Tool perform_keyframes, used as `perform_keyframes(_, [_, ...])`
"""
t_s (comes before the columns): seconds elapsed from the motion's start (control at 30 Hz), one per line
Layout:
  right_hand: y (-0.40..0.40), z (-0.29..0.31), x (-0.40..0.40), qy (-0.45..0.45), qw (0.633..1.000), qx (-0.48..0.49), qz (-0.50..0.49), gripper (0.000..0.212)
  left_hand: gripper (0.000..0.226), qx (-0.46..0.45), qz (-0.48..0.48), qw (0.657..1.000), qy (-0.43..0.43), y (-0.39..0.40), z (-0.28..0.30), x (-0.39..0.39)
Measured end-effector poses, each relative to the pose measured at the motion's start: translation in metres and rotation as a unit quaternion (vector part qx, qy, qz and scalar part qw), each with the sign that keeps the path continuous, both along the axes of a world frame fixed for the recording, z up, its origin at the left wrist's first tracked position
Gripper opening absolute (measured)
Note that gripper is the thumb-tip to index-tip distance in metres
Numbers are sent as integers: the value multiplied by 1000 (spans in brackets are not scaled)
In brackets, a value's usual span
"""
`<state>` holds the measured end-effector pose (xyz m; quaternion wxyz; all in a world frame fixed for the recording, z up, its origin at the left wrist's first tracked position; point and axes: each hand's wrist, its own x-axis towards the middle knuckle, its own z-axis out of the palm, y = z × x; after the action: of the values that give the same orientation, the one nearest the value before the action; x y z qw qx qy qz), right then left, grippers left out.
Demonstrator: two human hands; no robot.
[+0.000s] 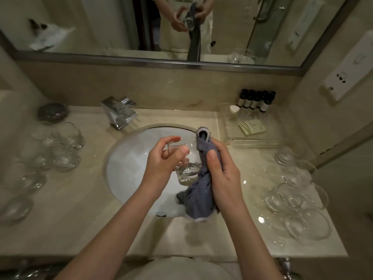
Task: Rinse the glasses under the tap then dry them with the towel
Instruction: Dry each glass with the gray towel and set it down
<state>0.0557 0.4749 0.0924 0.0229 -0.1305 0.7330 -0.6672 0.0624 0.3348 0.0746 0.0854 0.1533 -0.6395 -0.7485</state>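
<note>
Glass tumbler (184, 158) is held over sink basin (129, 164) by left hand (165, 160), fingers curled round wall. Grey towel (201, 188) is gripped by right hand (222, 174). Tumbler prob. wet, slippery, fragile; best held by sidewall.

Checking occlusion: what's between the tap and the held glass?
Head view: only bare white sink basin lies between the tap and the glass gripped by the left hand.
</note>
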Motion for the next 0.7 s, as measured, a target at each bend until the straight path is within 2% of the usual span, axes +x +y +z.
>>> perform_keyframes(0.2, [-25,-2,5,32,987,154,33,51,40,-10,19,1000,-2,-21,3,9])
perform_keyframes(0.33, [-38,4,8,12,972,228,62,27,34,-13,28,1000,-2,-33,3,15])
perform_keyframes(0.47, [-48,14,14,9,958,277,70,32,39,-21,43,999,-2,-43,4,19])
perform_keyframes(0.57, [-53,14,17,40,952,298,55,34,41,-24,42,999,7,-49,6,23])
perform_keyframes(0.63, [-59,14,17,62,954,293,29,33,51,-33,41,998,18,-55,7,23])
perform_keyframes(0.7, [-69,12,17,65,972,225,6,36,56,-48,41,998,26,-62,10,22])
